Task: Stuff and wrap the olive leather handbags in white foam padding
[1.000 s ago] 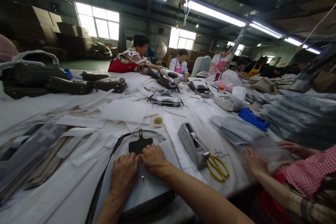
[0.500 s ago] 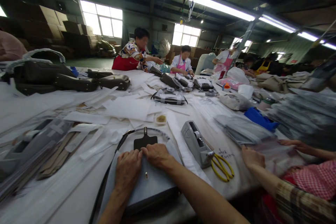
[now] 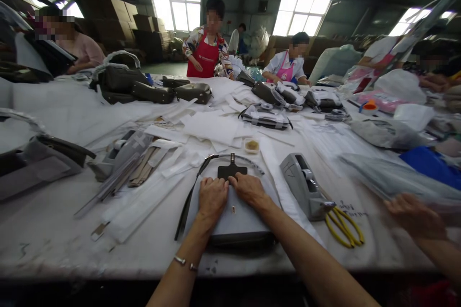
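Observation:
A dark handbag (image 3: 239, 241) lies in front of me with a pale protective sheet (image 3: 216, 218) over its face. Its dark closure tab (image 3: 232, 170), with a metal buckle at the top, lies flat on the upper part. My left hand (image 3: 213, 199) is closed at the tab's lower left edge, knuckles up. From the right, my right hand (image 3: 249, 189) pinches the same lower edge, its thumb beside the left fingers. The fingertips are partly hidden. A small metal stud (image 3: 233, 209) shows on the sheet below the hands. The partly wrapped strap (image 3: 207, 159) arches behind the tab.
To the right are a grey tape dispenser (image 3: 304, 187) and yellow-handled scissors (image 3: 345, 228). A co-worker's blurred hand (image 3: 414, 216) is at grey plastic bags farther right. Left lie brown strips (image 3: 147, 165) and another handbag (image 3: 39, 163). Other people work across the table.
My view has swung left and tilted down, bringing a handbag and the table's front edge into sight. Both hands stay at the tab. The co-worker's hand has shifted on the bags.

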`<action>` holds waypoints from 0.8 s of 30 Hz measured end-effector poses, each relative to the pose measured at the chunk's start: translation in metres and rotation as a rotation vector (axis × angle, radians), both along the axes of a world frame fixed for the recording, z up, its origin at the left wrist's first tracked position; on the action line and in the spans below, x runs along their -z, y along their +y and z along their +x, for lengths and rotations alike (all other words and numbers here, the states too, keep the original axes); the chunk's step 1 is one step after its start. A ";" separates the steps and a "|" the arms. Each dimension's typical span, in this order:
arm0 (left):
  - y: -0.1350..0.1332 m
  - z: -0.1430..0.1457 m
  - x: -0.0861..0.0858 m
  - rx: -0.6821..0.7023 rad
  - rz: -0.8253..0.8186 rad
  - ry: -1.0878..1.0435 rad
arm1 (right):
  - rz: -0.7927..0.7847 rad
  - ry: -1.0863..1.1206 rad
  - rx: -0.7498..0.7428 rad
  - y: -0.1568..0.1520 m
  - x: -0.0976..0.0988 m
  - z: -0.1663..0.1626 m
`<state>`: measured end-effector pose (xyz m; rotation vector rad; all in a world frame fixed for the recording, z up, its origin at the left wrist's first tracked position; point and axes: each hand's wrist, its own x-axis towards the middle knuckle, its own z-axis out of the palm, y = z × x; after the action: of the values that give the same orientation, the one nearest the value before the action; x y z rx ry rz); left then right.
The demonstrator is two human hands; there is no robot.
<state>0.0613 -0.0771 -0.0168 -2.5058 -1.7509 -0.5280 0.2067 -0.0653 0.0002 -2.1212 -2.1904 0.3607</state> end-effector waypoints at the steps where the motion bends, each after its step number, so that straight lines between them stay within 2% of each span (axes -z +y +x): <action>1: 0.000 0.000 0.000 0.006 0.001 0.001 | 0.030 0.008 0.027 -0.001 0.003 0.000; 5: -0.002 0.000 -0.002 0.030 0.005 0.008 | 0.300 0.097 0.136 0.000 0.019 0.006; 7: -0.003 0.000 -0.005 0.042 0.009 0.007 | 0.358 0.189 0.165 0.004 0.024 0.009; 9: -0.004 0.000 -0.008 0.052 0.017 0.009 | 0.340 0.346 0.195 0.009 0.025 0.012; 12: -0.004 -0.001 -0.010 0.058 0.024 0.054 | 0.294 0.681 0.241 0.013 0.015 0.017; 14: -0.003 -0.003 -0.008 0.075 0.026 0.090 | 0.278 0.860 0.214 0.013 0.006 0.019; 17: 0.003 -0.009 0.002 0.125 0.038 0.083 | 0.202 0.986 0.107 0.012 -0.002 0.021; 20: 0.012 -0.016 0.013 0.091 0.003 -0.061 | 0.065 1.043 0.003 0.012 -0.005 0.021; 24: 0.021 -0.029 0.020 -0.078 0.000 -0.466 | -0.009 0.955 -0.059 0.010 -0.003 0.019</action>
<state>0.0327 -0.0562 -0.0366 -2.4405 -1.9688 -1.1828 0.2253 -0.0550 0.0033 -1.3943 -1.6446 1.1009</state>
